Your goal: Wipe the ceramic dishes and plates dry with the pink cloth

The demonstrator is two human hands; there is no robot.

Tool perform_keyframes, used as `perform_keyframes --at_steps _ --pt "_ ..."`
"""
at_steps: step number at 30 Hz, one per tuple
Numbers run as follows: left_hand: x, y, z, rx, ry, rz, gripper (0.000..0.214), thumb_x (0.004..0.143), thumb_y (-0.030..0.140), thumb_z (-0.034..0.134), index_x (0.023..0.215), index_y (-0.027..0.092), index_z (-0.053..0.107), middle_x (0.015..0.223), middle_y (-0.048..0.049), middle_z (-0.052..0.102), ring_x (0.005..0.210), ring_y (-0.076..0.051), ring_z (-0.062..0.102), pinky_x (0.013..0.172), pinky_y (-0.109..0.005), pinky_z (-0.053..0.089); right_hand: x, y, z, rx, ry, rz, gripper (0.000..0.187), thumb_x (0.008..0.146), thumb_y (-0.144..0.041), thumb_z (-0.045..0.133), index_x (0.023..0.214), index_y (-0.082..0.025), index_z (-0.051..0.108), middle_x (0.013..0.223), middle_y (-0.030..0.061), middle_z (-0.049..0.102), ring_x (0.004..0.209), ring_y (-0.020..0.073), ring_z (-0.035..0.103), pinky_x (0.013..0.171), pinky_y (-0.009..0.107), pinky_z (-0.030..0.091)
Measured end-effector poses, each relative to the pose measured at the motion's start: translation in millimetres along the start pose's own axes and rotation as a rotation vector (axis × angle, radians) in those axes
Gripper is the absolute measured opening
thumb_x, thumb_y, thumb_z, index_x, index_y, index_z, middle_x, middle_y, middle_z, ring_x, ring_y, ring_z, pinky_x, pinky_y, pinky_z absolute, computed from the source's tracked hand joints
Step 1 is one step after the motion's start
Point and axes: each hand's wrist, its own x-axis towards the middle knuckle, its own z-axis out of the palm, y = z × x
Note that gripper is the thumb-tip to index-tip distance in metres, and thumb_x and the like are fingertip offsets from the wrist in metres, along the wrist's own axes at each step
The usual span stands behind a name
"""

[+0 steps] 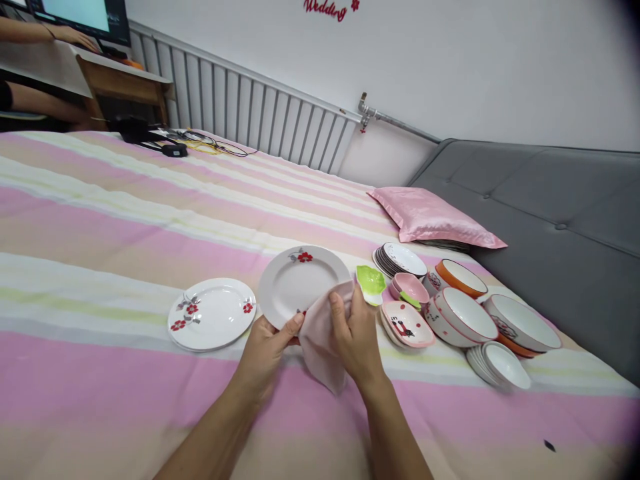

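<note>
The left hand [265, 350] clamps the near rim of a white dinner plate [293, 290], its thumb lying on the upper face and the other fingers mostly hidden underneath. This plate, with red flowers and grey leaves printed near its far rim, is held above a striped bedsheet [125, 393], in front of the person. The right hand [356, 333] has its fingers closed on a pale pink cloth [320, 340], which is folded over the right edge of the plate and hangs in a loose point below it. Just left of the held plate, a short stack of matching floral plates [215, 317] rests on the sheet. To the right of the right hand sit a green leaf-shaped dish [371, 283], pink bowls [411, 287] and pink-rimmed square dishes [407, 325] with a printed picture inside. Behind these is a stack of smaller plates [405, 259]; farther right stand a red-rimmed bowl [467, 317], an orange bowl [463, 277], a large white bowl [523, 323] and a tilted nest of small white bowls [506, 365]. A pink satin pillow [433, 215] lies near the grey headboard [540, 193]. At upper left, another person's hand [75, 37] is near a monitor [80, 17].
</note>
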Motion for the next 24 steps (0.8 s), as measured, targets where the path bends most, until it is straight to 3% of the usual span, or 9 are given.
perform_keyframes --at_steps 6,11,14,19,24 --pt "4 -5 -2.5 -0.039 0.097 0.067 0.046 0.073 0.034 0.066 0.115 0.016 0.059 0.105 -0.0105 0.067 0.095 -0.021 0.061 0.075 -0.029 0.049 -8 -5 21 0.168 -0.054 0.034 0.017 0.089 -0.034 0.04 0.083 -0.019 0.047 0.071 -0.0001 0.057 0.066 0.0149 0.054 0.061 0.026 0.039" --pt "0 2 3.6 0.021 0.111 0.15 0.052 0.069 0.035 0.069 0.115 0.015 0.058 0.109 -0.0106 0.066 0.101 -0.023 0.059 0.088 -0.033 0.044 -6 2 18 0.218 0.0 -0.025 0.014 0.089 -0.031 0.041 0.08 -0.021 0.043 0.063 -0.0045 0.05 0.057 0.0118 0.048 0.056 0.024 0.036" --pt "-1 8 3.0 0.021 0.127 0.112 0.055 0.067 0.041 0.069 0.113 0.014 0.059 0.102 -0.0115 0.068 0.093 -0.025 0.062 0.082 -0.036 0.047 -1 8 2 0.162 -0.011 -0.095 0.014 0.089 -0.029 0.041 0.077 -0.022 0.039 0.058 -0.0069 0.04 0.052 0.0107 0.041 0.051 0.023 0.031" --pt "4 8 -10.3 0.26 0.007 -0.009 0.041 0.07 0.04 0.065 0.102 0.015 0.062 0.078 -0.0052 0.07 0.068 -0.019 0.062 0.062 -0.028 0.048 8 18 -22 -0.005 -0.048 -0.155 0.019 0.088 -0.028 0.042 0.072 -0.022 0.033 0.06 -0.0063 0.036 0.054 0.0113 0.039 0.052 0.023 0.029" --pt "5 2 -12.6 0.283 -0.163 -0.091 0.036 0.075 0.041 0.06 0.1 0.016 0.061 0.082 -0.0051 0.069 0.074 -0.019 0.061 0.068 -0.032 0.049 11 26 -27 -0.083 -0.07 -0.1 0.019 0.088 -0.033 0.042 0.074 -0.023 0.034 0.061 -0.0056 0.041 0.055 0.013 0.043 0.053 0.025 0.029"
